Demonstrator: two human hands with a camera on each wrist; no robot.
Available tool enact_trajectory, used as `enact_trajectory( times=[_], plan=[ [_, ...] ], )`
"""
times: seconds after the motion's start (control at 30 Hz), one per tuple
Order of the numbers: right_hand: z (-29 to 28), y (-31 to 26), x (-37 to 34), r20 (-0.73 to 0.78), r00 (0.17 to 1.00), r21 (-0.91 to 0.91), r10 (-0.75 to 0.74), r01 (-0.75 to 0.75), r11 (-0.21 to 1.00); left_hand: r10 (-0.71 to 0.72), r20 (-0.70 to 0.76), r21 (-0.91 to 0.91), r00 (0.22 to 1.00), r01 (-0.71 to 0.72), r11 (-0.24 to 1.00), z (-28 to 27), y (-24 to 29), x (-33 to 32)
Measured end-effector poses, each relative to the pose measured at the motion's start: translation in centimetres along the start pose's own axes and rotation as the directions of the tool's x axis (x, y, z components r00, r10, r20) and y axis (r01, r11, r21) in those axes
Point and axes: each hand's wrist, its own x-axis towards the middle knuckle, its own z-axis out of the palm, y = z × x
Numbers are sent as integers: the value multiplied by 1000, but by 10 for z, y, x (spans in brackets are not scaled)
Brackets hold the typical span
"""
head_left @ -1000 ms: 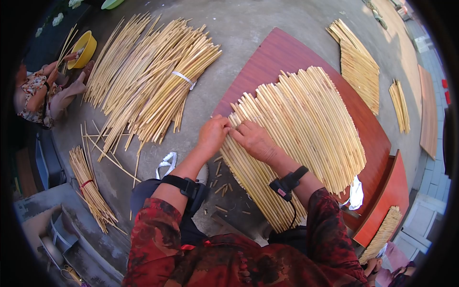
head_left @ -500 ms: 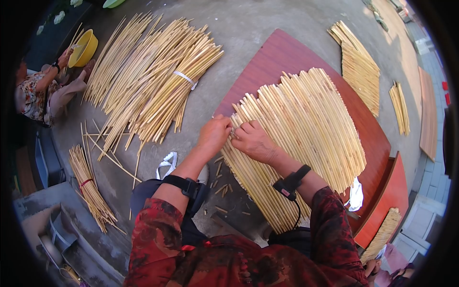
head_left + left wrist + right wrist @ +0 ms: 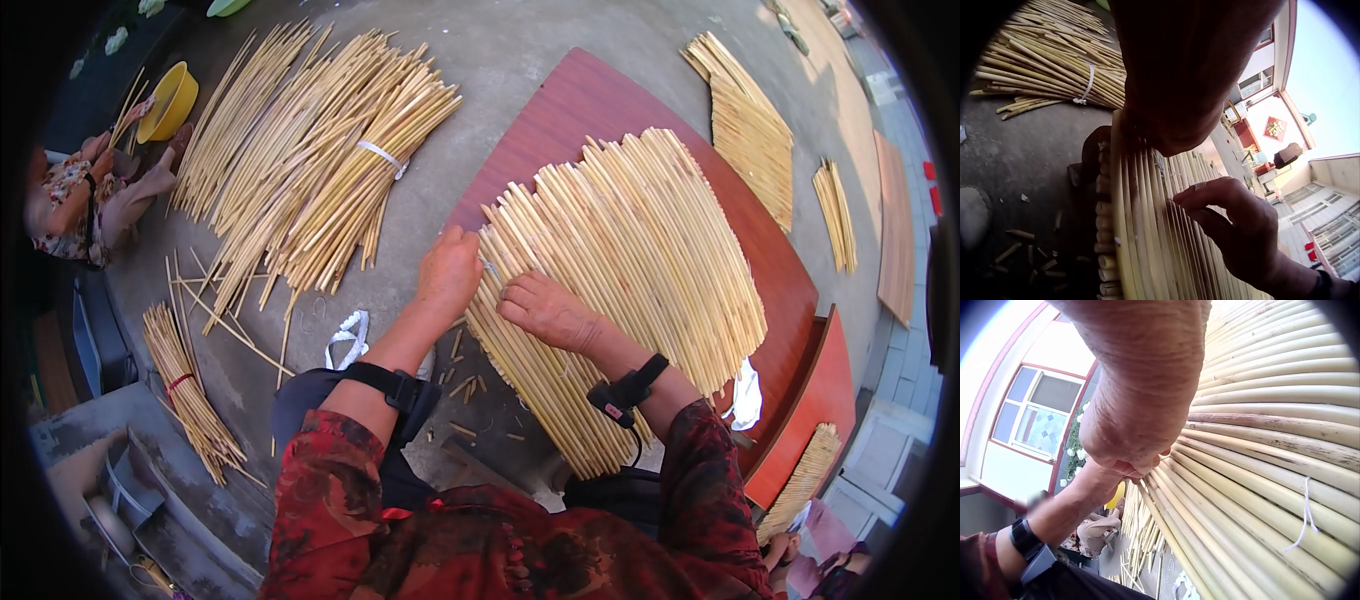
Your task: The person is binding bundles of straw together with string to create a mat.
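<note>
A wide mat of pale sticks (image 3: pixel 625 255) lies side-on before the person. The left hand (image 3: pixel 448 268) grips its upper left corner, by a small tuft of thread (image 3: pixel 489 268). To the right, over the sticks, is the right hand (image 3: pixel 548 312), fingers curled. In the left wrist view the right hand (image 3: pixel 1235 222) has thumb and forefinger pinched low over the sticks; a fine thread (image 3: pixel 1164 460) shows at the fingers in the right wrist view. The left fingertips are mostly hidden. A loose white string (image 3: pixel 1307 512) lies on the mat.
Under the mat stands a reddish board (image 3: pixel 560 100). Loose sticks (image 3: pixel 300 150) and a tied bundle (image 3: pixel 185 385) lie at left, cut pieces (image 3: pixel 465 388) below the mat's edge. Another person (image 3: pixel 75 205) sits by a yellow basin (image 3: pixel 170 103). A second mat (image 3: pixel 750 140) lies at upper right.
The right hand has moved away from the left one, rightward and down over the mat. The left hand stays at the corner, turned slightly. The seated person's hands have shifted near the basin.
</note>
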Motion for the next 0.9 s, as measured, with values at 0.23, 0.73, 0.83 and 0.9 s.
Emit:
enact_trajectory(
  times=[0.23,0.73,0.83,0.9],
  plan=[
    [-6,-2,-6,27,982,204,186,-187,961,21,-52,15,998,-21,1000,3,-1,-2],
    [-12,2,-5,-8,934,161,357,-351,922,158,-84,57,984,-153,987,-1,6,-19],
    [-10,3,-2,-24,929,145,368,-361,921,207,-92,73,974,-201,977,-3,4,-32],
    [-8,3,-1,-47,927,143,372,-362,921,218,-7,108,976,-216,971,-4,4,-40]
  ],
)
